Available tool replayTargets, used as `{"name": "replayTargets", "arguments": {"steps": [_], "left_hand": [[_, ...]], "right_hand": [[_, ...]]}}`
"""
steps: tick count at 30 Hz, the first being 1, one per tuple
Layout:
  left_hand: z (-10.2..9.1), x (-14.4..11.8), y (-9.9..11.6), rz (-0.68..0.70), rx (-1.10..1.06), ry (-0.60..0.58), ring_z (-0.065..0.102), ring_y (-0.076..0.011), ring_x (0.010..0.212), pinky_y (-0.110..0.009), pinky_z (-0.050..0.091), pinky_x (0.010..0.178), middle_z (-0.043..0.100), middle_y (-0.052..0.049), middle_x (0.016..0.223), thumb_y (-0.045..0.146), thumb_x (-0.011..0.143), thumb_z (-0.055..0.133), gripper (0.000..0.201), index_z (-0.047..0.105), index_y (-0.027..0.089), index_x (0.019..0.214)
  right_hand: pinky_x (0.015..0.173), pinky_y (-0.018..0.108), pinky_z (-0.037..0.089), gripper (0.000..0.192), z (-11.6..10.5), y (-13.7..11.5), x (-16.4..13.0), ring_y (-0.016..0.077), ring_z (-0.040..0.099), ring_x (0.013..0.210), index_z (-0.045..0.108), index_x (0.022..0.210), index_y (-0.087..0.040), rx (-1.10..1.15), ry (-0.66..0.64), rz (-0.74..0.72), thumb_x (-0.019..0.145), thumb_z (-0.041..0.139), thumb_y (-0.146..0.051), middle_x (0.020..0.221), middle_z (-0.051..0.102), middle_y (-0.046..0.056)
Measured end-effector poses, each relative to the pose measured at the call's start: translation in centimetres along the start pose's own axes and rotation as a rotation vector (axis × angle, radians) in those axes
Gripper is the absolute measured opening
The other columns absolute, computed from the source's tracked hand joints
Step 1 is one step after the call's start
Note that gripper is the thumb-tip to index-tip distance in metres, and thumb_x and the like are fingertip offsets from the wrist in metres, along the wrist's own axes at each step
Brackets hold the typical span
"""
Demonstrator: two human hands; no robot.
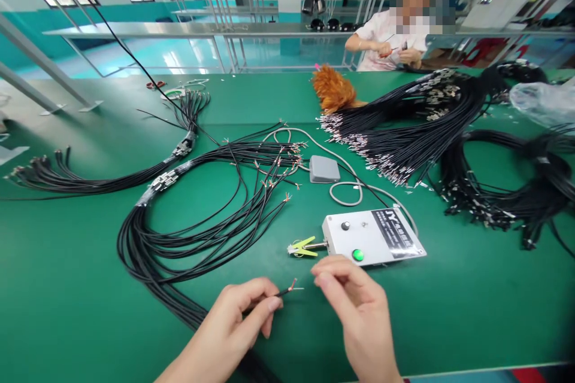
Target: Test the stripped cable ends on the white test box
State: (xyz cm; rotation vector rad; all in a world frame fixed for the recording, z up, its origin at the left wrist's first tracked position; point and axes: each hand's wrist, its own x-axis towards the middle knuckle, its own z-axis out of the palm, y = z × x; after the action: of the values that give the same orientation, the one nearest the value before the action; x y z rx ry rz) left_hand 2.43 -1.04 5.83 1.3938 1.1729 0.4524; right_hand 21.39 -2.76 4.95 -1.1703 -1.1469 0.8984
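Observation:
My left hand (pixel 245 317) pinches a black cable (pixel 283 293) close to its stripped end. Thin wires, one reddish and one pale, stick out of that end toward the right. Across a small gap, my right hand (pixel 354 305) has thumb and forefinger pressed together; whether anything is between them I cannot make out. Just beyond it lies a white control box (pixel 368 233) with a knob and a lit green button. A yellow-green clip (pixel 303 247) sits on the rod at the box's left side.
Bundled black cables (pixel 144 239) with frayed ends curve along the left. More cable bundles (pixel 404 131) pile at the right, beside an orange fluffy duster (pixel 332 90). A grey pedal-like block (pixel 324 169) with a looping grey cord rests mid-table. Across the table sits another person (pixel 395 42).

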Motion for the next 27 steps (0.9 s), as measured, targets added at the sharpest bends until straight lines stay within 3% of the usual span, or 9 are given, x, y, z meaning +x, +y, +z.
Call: {"name": "replayTargets", "arguments": {"steps": [3, 8, 12, 16, 19, 21, 23, 25, 27], "left_hand": [[-0.1, 0.1, -0.2, -0.056, -0.110, -0.003, 0.042, -0.0105, 0.046, -0.021, 0.033, 0.044, 0.057, 0.000, 0.056, 0.057, 0.088, 0.051, 0.044, 0.062, 0.015, 0.080], [-0.2, 0.4, 0.1, -0.003, -0.120, 0.030, 0.051, -0.0132, 0.048, -0.023, 0.040, 0.048, 0.062, -0.003, 0.059, 0.052, 0.088, 0.054, 0.040, 0.067, 0.016, 0.077], [-1.4, 0.2, 1.8, 0.252, 0.138, 0.422, 0.061, -0.0195, 0.071, -0.026, 0.048, 0.063, 0.064, -0.005, 0.073, 0.040, 0.084, 0.064, 0.027, 0.074, 0.020, 0.071], [-4.8, 2.6, 4.0, 0.332, 0.031, 0.834, 0.055, -0.0134, 0.055, -0.023, 0.047, 0.057, 0.050, 0.005, 0.056, 0.038, 0.091, 0.059, 0.021, 0.070, 0.022, 0.097], [-7.4, 6.2, 3.9, 0.449, -0.039, 0.943, 0.067, -0.0192, 0.081, -0.034, 0.053, 0.083, 0.065, -0.002, 0.083, 0.036, 0.093, 0.055, 0.044, 0.048, 0.018, 0.133], [-7.8, 7.5, 3.0, 0.338, 0.083, 0.887, 0.066, -0.0218, 0.089, -0.039, 0.053, 0.084, 0.065, -0.007, 0.098, 0.033, 0.088, 0.059, 0.065, 0.029, 0.016, 0.144], [-6.7, 6.8, 2.0, 0.299, 0.334, 0.695, 0.063, -0.0231, 0.093, -0.039, 0.051, 0.084, 0.063, -0.009, 0.105, 0.031, 0.087, 0.059, 0.049, 0.045, 0.018, 0.132], [-4.4, 4.3, 1.1, 0.336, 0.549, 0.188, 0.063, -0.0215, 0.093, -0.036, 0.050, 0.085, 0.065, -0.005, 0.101, 0.022, 0.089, 0.054, 0.020, 0.060, 0.022, 0.108], [-1.9, 1.3, 0.4, 0.287, 0.725, -0.332, 0.063, -0.0220, 0.096, -0.036, 0.049, 0.088, 0.066, -0.002, 0.104, 0.009, 0.081, 0.060, 0.028, 0.063, 0.026, 0.103]], "right_hand": [[0.063, 0.021, 0.050, 0.010, -1.1, -0.1, -0.1, 0.0137, 0.062, 0.075, 0.066, 0.081, -0.023, 0.032, 0.123, -0.059, 0.089, 0.062, -0.020, 0.081, 0.068, 0.001], [0.058, 0.020, 0.051, 0.010, -1.8, 1.1, -1.4, 0.0123, 0.062, 0.066, 0.068, 0.081, -0.023, -0.049, 0.039, -0.053, 0.089, 0.063, -0.019, 0.078, 0.068, 0.001], [0.055, 0.021, 0.052, 0.011, -1.8, 2.9, -2.8, 0.0129, 0.062, 0.061, 0.070, 0.081, -0.021, -0.072, 0.006, 0.039, 0.089, 0.063, -0.023, 0.072, 0.068, 0.002], [0.056, 0.020, 0.056, 0.013, -2.0, 4.1, -3.6, 0.0137, 0.065, 0.061, 0.072, 0.087, -0.021, -0.026, -0.006, 0.091, 0.091, 0.062, -0.026, 0.072, 0.070, 0.003], [0.057, 0.021, 0.058, 0.015, -2.1, 4.4, -3.8, 0.0145, 0.066, 0.062, 0.073, 0.089, -0.020, -0.002, 0.002, 0.111, 0.091, 0.062, -0.029, 0.073, 0.071, 0.004], [0.057, 0.022, 0.058, 0.017, -2.0, 4.5, -3.8, 0.0147, 0.066, 0.060, 0.073, 0.088, -0.019, 0.014, 0.039, 0.133, 0.091, 0.063, -0.032, 0.071, 0.071, 0.005], [0.056, 0.021, 0.057, 0.019, -2.0, 4.5, -3.8, 0.0145, 0.065, 0.058, 0.073, 0.087, -0.019, 0.029, 0.079, 0.163, 0.090, 0.064, -0.035, 0.070, 0.071, 0.005], [0.056, 0.021, 0.057, 0.020, -1.8, 4.4, -3.7, 0.0142, 0.065, 0.058, 0.073, 0.085, -0.019, 0.031, 0.097, 0.182, 0.089, 0.064, -0.036, 0.069, 0.071, 0.005], [0.056, 0.020, 0.056, 0.020, -1.7, 4.2, -3.6, 0.0136, 0.065, 0.058, 0.072, 0.085, -0.019, 0.020, 0.090, 0.178, 0.089, 0.064, -0.036, 0.068, 0.071, 0.005]]}}
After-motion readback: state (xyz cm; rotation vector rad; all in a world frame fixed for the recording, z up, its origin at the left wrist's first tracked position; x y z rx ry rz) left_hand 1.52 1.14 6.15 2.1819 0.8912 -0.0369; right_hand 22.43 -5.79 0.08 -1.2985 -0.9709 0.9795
